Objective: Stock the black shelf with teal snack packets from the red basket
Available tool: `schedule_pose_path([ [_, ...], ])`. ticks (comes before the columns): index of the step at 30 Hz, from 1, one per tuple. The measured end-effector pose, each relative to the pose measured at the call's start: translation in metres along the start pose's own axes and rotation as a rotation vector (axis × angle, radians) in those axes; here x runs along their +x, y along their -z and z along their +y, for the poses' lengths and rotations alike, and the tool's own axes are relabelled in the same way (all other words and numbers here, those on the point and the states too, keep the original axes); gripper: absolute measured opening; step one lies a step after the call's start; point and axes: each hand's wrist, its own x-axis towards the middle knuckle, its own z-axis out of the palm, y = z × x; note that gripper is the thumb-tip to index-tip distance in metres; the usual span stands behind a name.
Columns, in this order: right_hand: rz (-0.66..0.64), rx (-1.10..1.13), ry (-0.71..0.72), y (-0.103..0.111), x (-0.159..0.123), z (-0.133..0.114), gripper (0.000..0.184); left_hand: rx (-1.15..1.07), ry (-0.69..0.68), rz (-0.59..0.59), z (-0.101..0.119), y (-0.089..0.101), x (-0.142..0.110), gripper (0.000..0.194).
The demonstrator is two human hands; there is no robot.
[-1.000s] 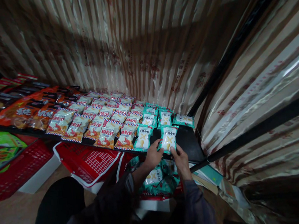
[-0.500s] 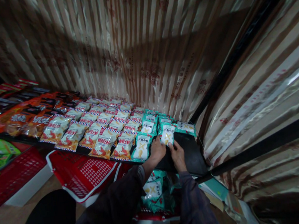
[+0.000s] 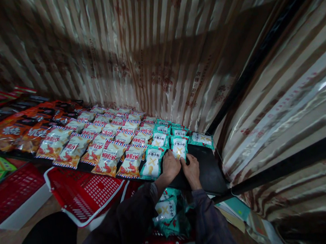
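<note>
Teal snack bag at the near end of its column, with two hands upon it

The bag is on the black shelf, its printed face turned upward, and its near end is between the left hand and the right hand. Fingers of the left hand are bent together at the near left corner of the bag. The right hand has its thumb at the near right corner, and its other fingers are curled to the right of the thumb. Both hands touch the bag, but whether they pinch it or only press on it, I cannot tell, because the fingertips are partly hidden.

On the far side, more teal bags continue the same column. To the left is a second teal column, and its nearest bag lies just beside the left hand. To the far right, one teal bag is lying sideways near the black post.

Farther left on the shelf are several rows of white-and-orange bags, and beyond them the orange packs. Lower than the near edge of the shelf, a red basket holds other teal bags. A second basket, red with a white rim, stands to its left. Striped sheeting covers the far wall.
</note>
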Motion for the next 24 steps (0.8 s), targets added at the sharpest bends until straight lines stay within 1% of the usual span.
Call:
schedule_pose_path([
  [3, 0.007, 0.016, 0.004, 0.0, 0.001, -0.001, 0.054, -0.01, -0.011, -0.026, 0.002, 0.002, 0.0, 0.06],
  [6, 0.0, 0.095, -0.013, 0.0, 0.006, -0.002, 0.065, -0.022, -0.029, -0.037, 0.004, 0.003, 0.0, 0.062],
  [11, -0.057, 0.226, -0.195, 0.002, 0.024, -0.007, 0.078, -0.003, -0.034, -0.029, 0.004, 0.003, 0.003, 0.063],
  [13, -0.073, 0.258, -0.223, 0.002, 0.031, -0.01, 0.08, 0.02, -0.023, -0.044, 0.004, 0.005, 0.004, 0.065],
  [16, -0.09, 0.282, -0.227, -0.001, 0.037, -0.014, 0.078, 0.029, -0.014, -0.067, 0.006, 0.008, 0.005, 0.067],
  [24, -0.133, 0.269, -0.175, -0.011, 0.038, -0.017, 0.072, 0.004, -0.012, -0.067, 0.01, 0.014, 0.008, 0.064],
])
